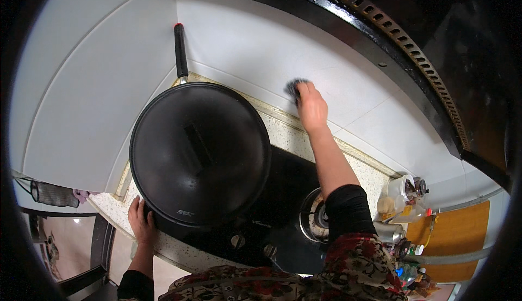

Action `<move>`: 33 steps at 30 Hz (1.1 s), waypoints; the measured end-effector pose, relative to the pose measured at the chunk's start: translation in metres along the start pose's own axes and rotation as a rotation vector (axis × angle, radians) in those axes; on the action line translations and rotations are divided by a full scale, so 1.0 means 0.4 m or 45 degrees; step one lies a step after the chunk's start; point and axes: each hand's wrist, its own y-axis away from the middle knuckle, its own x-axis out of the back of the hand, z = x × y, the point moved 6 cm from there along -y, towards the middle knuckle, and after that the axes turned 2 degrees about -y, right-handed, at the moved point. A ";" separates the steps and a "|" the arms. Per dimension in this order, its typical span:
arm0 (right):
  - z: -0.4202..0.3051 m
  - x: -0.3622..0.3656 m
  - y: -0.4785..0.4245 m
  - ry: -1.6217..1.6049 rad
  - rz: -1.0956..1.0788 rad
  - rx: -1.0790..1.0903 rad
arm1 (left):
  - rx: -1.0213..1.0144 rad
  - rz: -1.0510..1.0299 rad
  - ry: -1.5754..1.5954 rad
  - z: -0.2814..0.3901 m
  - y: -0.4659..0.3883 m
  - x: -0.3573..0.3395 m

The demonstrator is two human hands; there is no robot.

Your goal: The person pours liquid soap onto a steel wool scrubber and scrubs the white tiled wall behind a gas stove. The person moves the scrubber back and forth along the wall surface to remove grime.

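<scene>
My right hand [313, 107] is stretched over the back of the counter and holds a dark scouring pad [294, 89] against the white tiled wall [346, 80]; the pad is slightly blurred. My left hand [142, 222] rests on the speckled counter edge, beside the left front corner of the black gas hob [287, 187], and its fingers seem to hold nothing. Between the hands a large black wok lid [200, 150] covers a pan on the hob's left side. The pan's black handle [180, 50] points towards the wall corner.
A range hood [367, 44] overhangs the wall. The right burner [318, 215] shows partly under my right arm. Plastic containers [391, 203], a metal canister [389, 231] and several bottles stand at the right, near a wooden board [461, 235]. A mesh item [55, 195] hangs at the left.
</scene>
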 end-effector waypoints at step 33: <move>0.052 0.232 -0.078 -0.050 0.864 -0.098 | 0.107 0.000 -0.007 0.039 -0.008 0.019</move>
